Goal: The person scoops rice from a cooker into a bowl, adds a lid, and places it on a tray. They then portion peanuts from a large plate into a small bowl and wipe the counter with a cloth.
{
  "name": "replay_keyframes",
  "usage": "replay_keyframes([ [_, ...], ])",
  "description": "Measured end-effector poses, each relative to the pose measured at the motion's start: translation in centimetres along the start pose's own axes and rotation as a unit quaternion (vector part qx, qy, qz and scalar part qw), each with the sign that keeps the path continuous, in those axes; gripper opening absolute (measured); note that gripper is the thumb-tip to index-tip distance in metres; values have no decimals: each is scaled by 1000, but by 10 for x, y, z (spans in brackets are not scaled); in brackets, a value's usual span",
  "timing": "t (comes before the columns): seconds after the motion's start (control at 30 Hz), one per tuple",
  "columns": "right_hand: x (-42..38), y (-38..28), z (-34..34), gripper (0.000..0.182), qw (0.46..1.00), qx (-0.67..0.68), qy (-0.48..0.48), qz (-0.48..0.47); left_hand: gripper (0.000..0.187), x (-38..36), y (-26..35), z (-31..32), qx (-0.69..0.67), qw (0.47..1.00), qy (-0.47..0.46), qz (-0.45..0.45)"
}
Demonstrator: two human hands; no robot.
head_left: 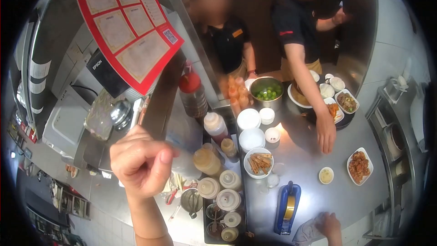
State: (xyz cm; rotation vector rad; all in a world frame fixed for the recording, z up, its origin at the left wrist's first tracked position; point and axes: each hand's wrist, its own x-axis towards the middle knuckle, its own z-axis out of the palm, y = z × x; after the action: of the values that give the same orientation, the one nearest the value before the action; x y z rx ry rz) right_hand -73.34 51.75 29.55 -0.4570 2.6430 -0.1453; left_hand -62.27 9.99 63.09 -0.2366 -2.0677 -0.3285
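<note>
My left hand is raised at the left with its fingers curled and thumb bent against them. A slim stick-like thing shows just above the knuckles; I cannot tell whether the hand holds it. Behind and above hangs a red-bordered sheet, near a black Epson machine. At the lower right, my right hand is bent over a grey cloth on the steel counter. A blue tape dispenser stands to the left of the cloth.
Several sauce bottles fill the middle. Beyond are stacked white bowls, a bowl of brown sticks, a pot of greens and a fried food dish. Across the counter, one person's hand reaches over; another person stands alongside.
</note>
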Motion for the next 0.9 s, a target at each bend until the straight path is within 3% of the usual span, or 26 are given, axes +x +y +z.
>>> replay_keyframes([
  [0.07, -8, 3, 29, 33, 997, 42, 27, 53, 10, -1, 0, 1, -5, 1000, 0, -5],
  [0.13, 3, 2, 55, 31, 975, 151, 141, -81, 10, -1, -1, 0, 6, 1000, -6, 2],
  [0.27, 22, -26, 19, 30, 954, 252, 83, -137, 12, -1, -2, 0, 2, 1000, -11, 10],
  [0.37, 43, -56, -40, 21, 917, 308, 196, -159, 13, -1, -3, 3, -1, 1000, 2, 20],
  [0.5, 76, -104, -108, 24, 872, 319, 300, -218, 18, -1, -4, 5, 9, 1000, 11, 22],
  [0.63, 118, -146, -129, 26, 863, 269, 312, -291, 24, -3, -6, 5, 17, 1000, 11, 21],
  [0.77, 167, -171, -121, 27, 883, 280, 268, -267, 31, -8, -9, 2, 44, 999, 22, 24],
  [0.8, 182, -173, -113, 27, 894, 265, 264, -245, 34, -12, -8, 9, 111, 990, 78, 37],
  [0.87, 205, -173, -101, 27, 911, 245, 256, -212, 26, -31, -18, -27, -25, 998, -54, -8],
  [0.9, 216, -176, -98, 26, 919, 245, 250, -180, 26, -38, -19, -31, 19, 999, -19, -31],
])
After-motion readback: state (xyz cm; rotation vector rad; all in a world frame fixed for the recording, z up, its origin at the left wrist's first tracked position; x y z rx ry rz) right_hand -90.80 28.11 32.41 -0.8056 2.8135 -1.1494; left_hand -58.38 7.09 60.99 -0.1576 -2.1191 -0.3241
